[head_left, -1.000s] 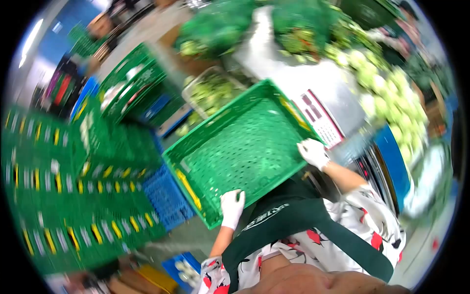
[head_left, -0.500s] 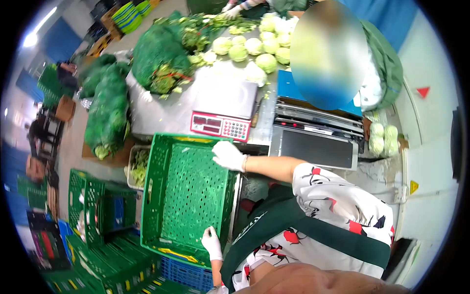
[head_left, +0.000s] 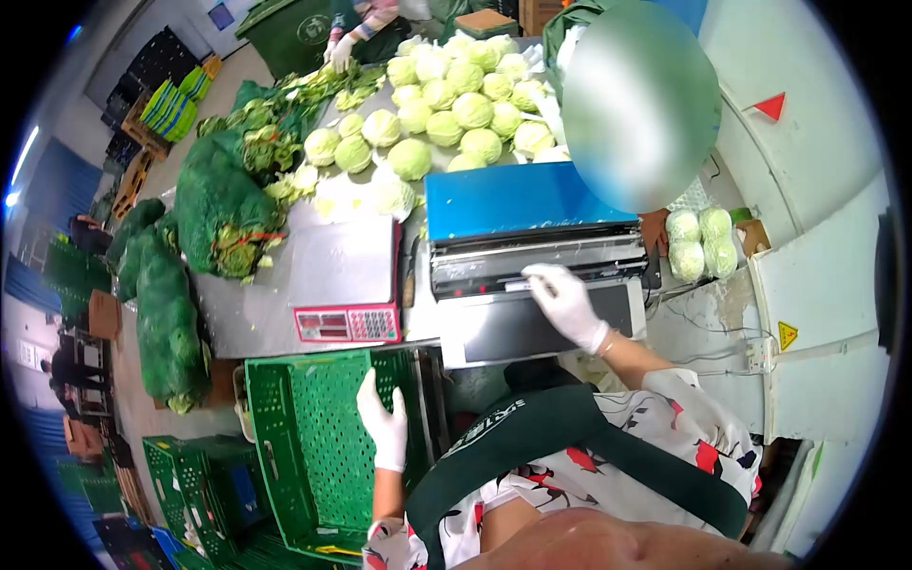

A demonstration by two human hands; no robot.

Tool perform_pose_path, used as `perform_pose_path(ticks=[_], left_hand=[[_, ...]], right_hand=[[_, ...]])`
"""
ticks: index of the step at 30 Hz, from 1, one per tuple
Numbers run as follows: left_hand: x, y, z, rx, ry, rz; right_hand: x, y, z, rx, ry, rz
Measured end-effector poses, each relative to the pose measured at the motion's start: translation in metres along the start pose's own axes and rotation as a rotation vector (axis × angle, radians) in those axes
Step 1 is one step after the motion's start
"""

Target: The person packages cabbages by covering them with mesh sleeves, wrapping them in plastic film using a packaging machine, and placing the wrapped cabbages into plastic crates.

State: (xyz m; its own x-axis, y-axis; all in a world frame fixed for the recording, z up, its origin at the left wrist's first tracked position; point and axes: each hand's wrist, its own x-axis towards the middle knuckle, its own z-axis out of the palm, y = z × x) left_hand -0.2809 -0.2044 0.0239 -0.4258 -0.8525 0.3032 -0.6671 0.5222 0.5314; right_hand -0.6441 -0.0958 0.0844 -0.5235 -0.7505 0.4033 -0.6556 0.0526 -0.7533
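My left hand (head_left: 383, 423), in a white glove, is raised over the right side of a green plastic crate (head_left: 261, 446), with thumb and fingers apart and nothing in it. The crate's visible floor holds only small scraps. My right hand (head_left: 570, 309), also gloved, hovers over the wrapping machine's black plate (head_left: 503, 328). Its fingers stretch toward the machine's front bar; whether they touch it I cannot tell. A blue cover (head_left: 513, 201) tops that machine. Left of it stands a red-framed scale (head_left: 344, 266) with a bare pan. Behind, cabbages (head_left: 472, 110) lie heaped on the table.
Green net sacks (head_left: 223, 204) of vegetables stand on the table's left. Across the table, a co-worker's gloved hands (head_left: 339, 52) are at leafy trimmings. Wrapped cabbages (head_left: 701, 242) sit at right. Stacked green crates (head_left: 204, 484) stand at lower left. A blurred oval hides the upper right.
My right hand has left the crate's rim and moved right over the wrapping machine. My left hand has risen from the crate's near edge and opened. The view has turned right.
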Motion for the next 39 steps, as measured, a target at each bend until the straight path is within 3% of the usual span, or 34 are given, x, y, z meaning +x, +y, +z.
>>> perform_pose_path(ticks=[1,3,6,11,15,18,22,23,24,26,29,32,35,37,39], left_hand=[[0.026,0.01,0.013,-0.022,-0.016,0.047],[0.081,0.035,0.034,-0.093,-0.013,0.112],[0.167,0.04,0.073,-0.213,-0.014,0.055],[0.321,0.035,0.149,-0.21,0.001,0.111],[0.429,0.029,0.222,-0.119,-0.085,0.083],[0.487,0.022,0.28,0.068,-0.143,-0.017],[0.518,0.073,0.275,0.165,-0.434,-0.408],[0.521,0.046,0.301,0.075,-0.375,-0.293],[0.524,0.02,0.328,-0.01,-0.326,-0.173],[0.504,0.09,0.282,0.323,-0.341,-0.35],[0.508,0.077,0.296,0.305,-0.428,-0.345],[0.519,0.043,0.324,0.339,-0.261,-0.173],[0.511,0.091,0.319,0.018,-0.027,0.23],[0.463,0.183,0.302,-0.611,-0.284,0.295],[0.397,0.292,0.268,-0.871,-0.825,0.313]], right_hand=[[0.014,0.014,-0.017,-0.016,0.096,0.061],[0.045,0.047,-0.059,-0.175,0.287,-0.037],[0.074,0.107,-0.102,-0.47,0.388,0.074],[0.102,0.211,-0.122,-0.551,0.288,0.513],[0.112,0.244,-0.114,-0.743,0.211,0.436],[0.112,0.248,-0.113,-0.674,0.228,0.456],[0.111,0.241,-0.108,-0.705,0.245,0.435],[0.111,0.239,-0.11,-0.731,0.228,0.337],[0.112,0.229,-0.111,-0.646,0.248,0.372],[0.116,0.208,-0.113,-0.529,0.299,0.459],[0.099,0.207,-0.13,-0.597,0.372,0.445],[0.073,0.212,-0.159,-0.723,0.446,0.54],[0.038,0.222,-0.218,-0.778,0.587,0.594],[0.009,0.245,-0.263,-1.016,0.614,0.67],[0.006,0.256,-0.298,-1.201,0.524,0.751]])
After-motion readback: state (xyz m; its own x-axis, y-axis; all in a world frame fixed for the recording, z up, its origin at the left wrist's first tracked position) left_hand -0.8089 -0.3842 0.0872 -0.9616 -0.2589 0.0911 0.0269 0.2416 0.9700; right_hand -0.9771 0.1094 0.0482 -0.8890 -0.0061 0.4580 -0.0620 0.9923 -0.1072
